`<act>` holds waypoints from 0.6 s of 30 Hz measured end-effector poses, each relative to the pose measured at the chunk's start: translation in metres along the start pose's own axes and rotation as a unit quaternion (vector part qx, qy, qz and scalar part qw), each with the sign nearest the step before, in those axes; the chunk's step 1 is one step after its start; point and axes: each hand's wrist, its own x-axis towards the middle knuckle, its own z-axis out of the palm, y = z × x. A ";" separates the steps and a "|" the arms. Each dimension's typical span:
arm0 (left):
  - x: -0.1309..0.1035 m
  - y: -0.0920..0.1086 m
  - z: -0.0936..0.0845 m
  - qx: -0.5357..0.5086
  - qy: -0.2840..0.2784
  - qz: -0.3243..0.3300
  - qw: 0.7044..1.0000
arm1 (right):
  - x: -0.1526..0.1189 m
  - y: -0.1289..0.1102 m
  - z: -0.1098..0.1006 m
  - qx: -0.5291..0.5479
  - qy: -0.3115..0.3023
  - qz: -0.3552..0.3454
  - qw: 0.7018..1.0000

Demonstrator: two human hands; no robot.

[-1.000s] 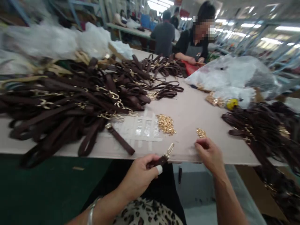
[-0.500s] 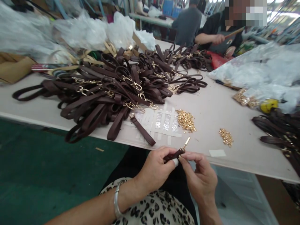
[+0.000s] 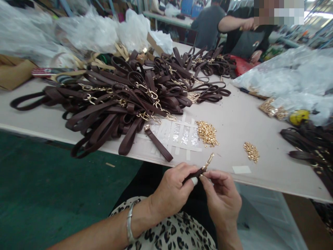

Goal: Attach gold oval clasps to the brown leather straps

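My left hand (image 3: 173, 187) is closed around a dark brown leather strap (image 3: 194, 176), just beyond the table's front edge. A gold metal clasp (image 3: 209, 160) sticks up from the strap's far end. Against that end, my right hand (image 3: 221, 194) is pinched at thumb and finger on what looks like a small gold fitting (image 3: 201, 175), mostly hidden by the fingertips. On the table nearby lie one short brown strap (image 3: 158, 144), a taped sheet with small clear packets (image 3: 185, 134), a heap of small gold fittings (image 3: 207, 133) and a smaller heap (image 3: 251, 152).
A large tangle of brown straps with gold clasps (image 3: 125, 93) covers the table's left and middle. More straps (image 3: 307, 146) lie at the right edge. Plastic bags (image 3: 293, 80) stand on both sides. Across the table a co-worker (image 3: 244, 38) stands with one arm raised.
The strap's clasp end has turned and shifted slightly right, with both my hands still on the work. The co-worker's arm has risen.
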 end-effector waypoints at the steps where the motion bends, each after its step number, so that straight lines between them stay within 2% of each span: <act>1: 0.000 0.000 0.001 -0.010 -0.001 -0.009 1.000 | -0.001 0.003 -0.001 -0.018 0.002 -0.021 1.000; 4: 0.001 0.001 0.005 -0.029 0.004 -0.027 0.999 | -0.002 0.008 -0.003 -0.057 0.003 -0.060 0.997; 7: 0.000 0.002 0.006 -0.013 0.007 -0.004 1.000 | -0.003 0.003 0.000 -0.017 0.016 -0.037 0.999; 12: -0.003 0.000 0.004 0.015 -0.011 0.047 0.999 | -0.002 -0.010 0.008 0.116 0.067 0.085 0.987; 15: -0.003 -0.003 0.006 0.049 -0.014 0.064 0.997 | -0.005 -0.005 0.008 0.167 0.052 0.167 0.970; 18: -0.001 -0.003 0.011 0.088 -0.048 0.085 0.991 | -0.010 0.005 0.008 0.195 0.061 0.221 0.954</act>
